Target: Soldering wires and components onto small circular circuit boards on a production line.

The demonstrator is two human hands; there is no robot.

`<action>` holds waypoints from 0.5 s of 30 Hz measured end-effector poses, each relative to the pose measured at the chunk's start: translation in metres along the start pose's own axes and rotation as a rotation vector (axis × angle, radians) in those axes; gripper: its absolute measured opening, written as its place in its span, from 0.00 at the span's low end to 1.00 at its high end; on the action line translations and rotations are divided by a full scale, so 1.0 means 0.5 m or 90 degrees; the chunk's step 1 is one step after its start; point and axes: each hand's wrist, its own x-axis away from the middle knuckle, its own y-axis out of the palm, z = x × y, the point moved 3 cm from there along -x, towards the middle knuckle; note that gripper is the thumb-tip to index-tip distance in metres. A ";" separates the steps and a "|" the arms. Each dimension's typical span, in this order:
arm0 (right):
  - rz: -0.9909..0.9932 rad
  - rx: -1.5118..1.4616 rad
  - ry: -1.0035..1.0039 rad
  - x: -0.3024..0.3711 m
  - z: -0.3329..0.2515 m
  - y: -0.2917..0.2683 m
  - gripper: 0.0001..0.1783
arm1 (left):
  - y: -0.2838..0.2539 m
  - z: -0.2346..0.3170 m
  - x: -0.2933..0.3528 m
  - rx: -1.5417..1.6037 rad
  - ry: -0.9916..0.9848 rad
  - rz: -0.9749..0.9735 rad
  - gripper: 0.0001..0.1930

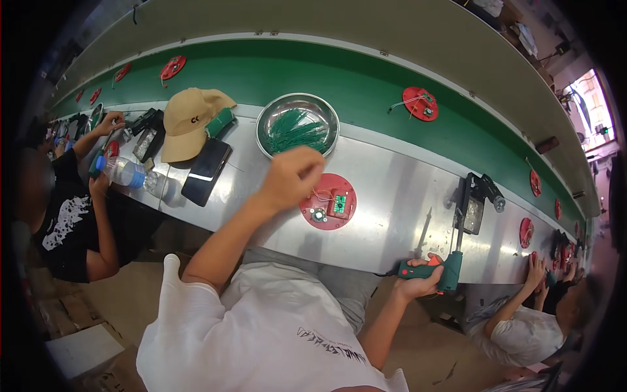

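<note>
My left hand (292, 179) is over the bench with its fingers curled closed. Whatever they may pinch is hidden. Just beyond its fingers lies a round red plate (328, 220) carrying a small green circuit board (340, 203) and thin pale wires. Behind the hand stands a round metal bowl (262, 121) full of thin green strands (297, 130). At the bench's front edge, my right hand (421, 282) grips a green soldering gun (449, 273) with an orange trigger. Its long metal tip points away from me, passing beside a dark tool stand (474, 212).
A tan cap (189, 124), a dark phone (208, 174) and a clear plastic bottle (124, 172) sit to the left. More red plates (420, 103) rest on the green strip (372, 88) behind the bench. People work on the left (72, 222) and right (522, 330).
</note>
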 end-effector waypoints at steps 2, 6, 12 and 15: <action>0.012 -0.006 0.023 0.005 -0.006 0.004 0.22 | -0.049 -0.006 -0.049 -0.042 -0.175 0.037 0.05; 0.013 0.010 0.026 0.007 -0.013 0.012 0.22 | -0.030 -0.131 -0.088 -0.411 -0.109 -0.049 0.07; 0.019 -0.022 0.024 0.007 -0.016 0.017 0.21 | -0.020 -0.152 -0.091 -0.453 -0.148 -0.057 0.07; 0.006 0.005 0.037 0.011 -0.016 0.020 0.22 | -0.040 -0.144 -0.091 -0.364 -0.137 -0.012 0.07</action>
